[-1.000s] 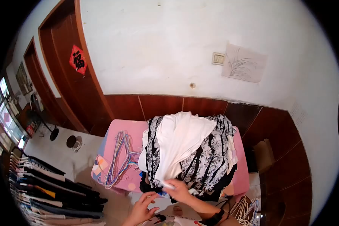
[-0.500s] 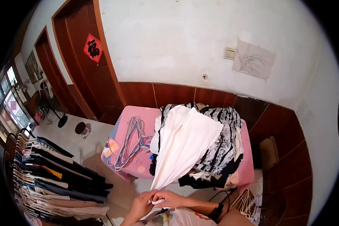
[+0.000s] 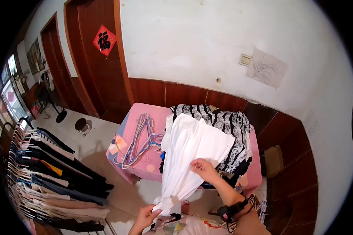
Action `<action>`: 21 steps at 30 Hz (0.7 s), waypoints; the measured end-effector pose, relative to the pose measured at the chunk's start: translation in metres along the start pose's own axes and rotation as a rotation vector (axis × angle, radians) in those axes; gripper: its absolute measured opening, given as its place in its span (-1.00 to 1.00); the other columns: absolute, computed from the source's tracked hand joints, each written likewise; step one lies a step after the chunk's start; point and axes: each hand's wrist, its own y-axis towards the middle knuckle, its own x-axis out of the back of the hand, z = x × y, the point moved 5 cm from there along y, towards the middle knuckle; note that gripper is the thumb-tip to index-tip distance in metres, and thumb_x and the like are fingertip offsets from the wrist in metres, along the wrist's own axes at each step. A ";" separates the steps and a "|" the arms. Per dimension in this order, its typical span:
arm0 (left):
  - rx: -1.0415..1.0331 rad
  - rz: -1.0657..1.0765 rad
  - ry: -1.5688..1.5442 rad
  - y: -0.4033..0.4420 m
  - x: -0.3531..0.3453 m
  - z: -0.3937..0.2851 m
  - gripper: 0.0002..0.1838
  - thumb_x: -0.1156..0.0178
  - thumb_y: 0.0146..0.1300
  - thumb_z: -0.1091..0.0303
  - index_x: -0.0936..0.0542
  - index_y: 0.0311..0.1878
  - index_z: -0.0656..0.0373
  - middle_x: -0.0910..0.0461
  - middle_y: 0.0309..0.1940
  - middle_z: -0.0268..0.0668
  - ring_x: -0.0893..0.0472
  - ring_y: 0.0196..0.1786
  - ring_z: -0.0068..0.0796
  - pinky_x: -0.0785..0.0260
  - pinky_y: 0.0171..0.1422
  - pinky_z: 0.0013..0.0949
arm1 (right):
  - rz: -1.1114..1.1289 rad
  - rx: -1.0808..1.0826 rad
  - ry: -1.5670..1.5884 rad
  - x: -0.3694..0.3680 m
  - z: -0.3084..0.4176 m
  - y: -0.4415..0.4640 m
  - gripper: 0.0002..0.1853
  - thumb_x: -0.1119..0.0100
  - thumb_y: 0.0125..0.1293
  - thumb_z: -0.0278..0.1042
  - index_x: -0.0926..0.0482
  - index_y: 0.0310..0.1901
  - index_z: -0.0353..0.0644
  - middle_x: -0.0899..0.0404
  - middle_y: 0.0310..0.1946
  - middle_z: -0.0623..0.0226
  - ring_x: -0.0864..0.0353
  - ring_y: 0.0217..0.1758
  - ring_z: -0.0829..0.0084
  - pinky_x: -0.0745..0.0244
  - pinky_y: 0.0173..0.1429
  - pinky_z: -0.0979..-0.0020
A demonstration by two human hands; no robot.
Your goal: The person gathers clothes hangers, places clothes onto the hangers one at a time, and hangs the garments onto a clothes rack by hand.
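Observation:
A white garment, its exact kind unclear, lies spread over a heap of clothes, its narrow lower end drawn toward me off the front of the heap. My left hand is closed on that lower end, thumb on top. Over the middle of the white cloth is my right hand, fingers loosely curled and apart, gripping nothing that I can see. Whether its fingertips touch the cloth I cannot tell. Beneath and behind lies a black-and-white patterned garment.
The heap rests on a pink-covered table. Colored hangers lie on its left side. A rack of hanging clothes stands at left, a small stool beyond it. More hangers sit at lower right, below a cardboard box.
My right hand has left my left hand and moved up and forward over the white garment. My left hand keeps the lower end, slightly lower. The view has shifted a little.

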 end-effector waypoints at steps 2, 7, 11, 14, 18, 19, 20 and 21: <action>0.062 0.032 -0.099 -0.006 -0.004 0.000 -0.83 -0.22 0.34 0.36 -0.63 -0.13 0.26 -0.56 -0.41 -0.54 -0.41 -0.33 -0.76 -0.29 -0.25 -0.56 | -0.146 0.061 -0.119 0.025 -0.016 0.027 -0.75 -0.36 0.16 -0.40 -0.60 -0.14 -0.25 -0.60 -0.26 0.30 -0.54 -0.27 0.48 -0.50 -0.13 0.47; 0.170 -0.024 -0.143 -0.014 -0.009 -0.008 -0.84 -0.23 0.34 0.37 -0.62 -0.15 0.28 -0.57 -0.40 -0.53 -0.42 -0.32 -0.77 -0.30 -0.24 -0.58 | -0.328 0.111 -0.391 0.076 -0.043 0.095 -0.65 -0.37 0.07 -0.41 -0.58 -0.07 -0.26 -0.59 -0.16 0.16 -0.57 -0.15 0.32 -0.49 -0.01 0.37; 0.219 -0.155 -0.138 -0.005 -0.017 -0.023 -0.84 -0.27 0.29 0.36 -0.65 -0.18 0.26 -0.57 -0.48 -0.53 -0.39 -0.42 -0.78 -0.30 -0.32 -0.56 | -0.410 0.105 -0.593 0.099 -0.059 0.147 -0.56 -0.33 0.08 -0.39 -0.54 0.04 -0.22 -0.54 0.00 0.07 -0.50 0.09 0.06 -0.42 0.17 0.19; 0.247 -0.182 -0.119 0.004 -0.027 -0.019 -0.86 -0.25 0.31 0.38 -0.62 -0.21 0.27 -0.55 -0.45 -0.53 -0.41 -0.38 -0.75 -0.30 -0.28 -0.58 | -0.381 -0.122 -0.699 0.113 -0.079 0.182 -0.46 -0.30 0.11 -0.29 -0.47 0.18 -0.11 -0.49 0.14 0.18 -0.40 0.26 0.08 -0.32 0.28 0.11; 0.232 -0.262 -0.106 0.018 -0.043 -0.031 -0.84 -0.31 0.26 0.36 -0.66 -0.19 0.26 -0.51 -0.56 -0.56 -0.36 -0.46 -0.80 -0.26 -0.37 -0.58 | -0.333 -0.134 -0.745 0.119 -0.087 0.211 -0.55 -0.32 0.12 -0.24 -0.54 0.09 -0.01 -0.54 0.08 0.25 -0.43 0.23 0.16 -0.35 0.22 0.06; 0.289 -0.270 -0.082 0.021 -0.045 -0.031 -0.84 -0.30 0.27 0.35 -0.64 -0.22 0.26 -0.53 -0.51 -0.55 -0.38 -0.42 -0.78 -0.27 -0.32 -0.58 | -0.323 -0.129 -0.740 0.120 -0.088 0.215 -0.55 -0.32 0.12 -0.24 -0.54 0.09 -0.01 -0.54 0.08 0.25 -0.43 0.23 0.16 -0.35 0.22 0.06; 0.347 -0.279 -0.061 0.023 -0.047 -0.029 -0.84 -0.29 0.28 0.35 -0.62 -0.24 0.26 -0.55 -0.46 -0.53 -0.40 -0.38 -0.76 -0.28 -0.28 -0.58 | -0.286 -0.165 -0.714 0.121 -0.091 0.220 -0.62 -0.35 0.10 -0.23 -0.59 -0.01 0.00 -0.58 0.01 0.29 -0.46 0.20 0.19 -0.36 0.19 0.08; 0.353 -0.291 -0.064 0.026 -0.049 -0.028 -0.84 -0.29 0.28 0.35 -0.62 -0.24 0.26 -0.55 -0.46 -0.53 -0.40 -0.38 -0.76 -0.28 -0.28 -0.58 | -0.245 -0.199 -0.690 0.121 -0.094 0.223 -0.70 -0.37 0.08 -0.23 -0.65 -0.11 0.01 -0.63 -0.06 0.34 -0.49 0.17 0.22 -0.38 0.16 0.11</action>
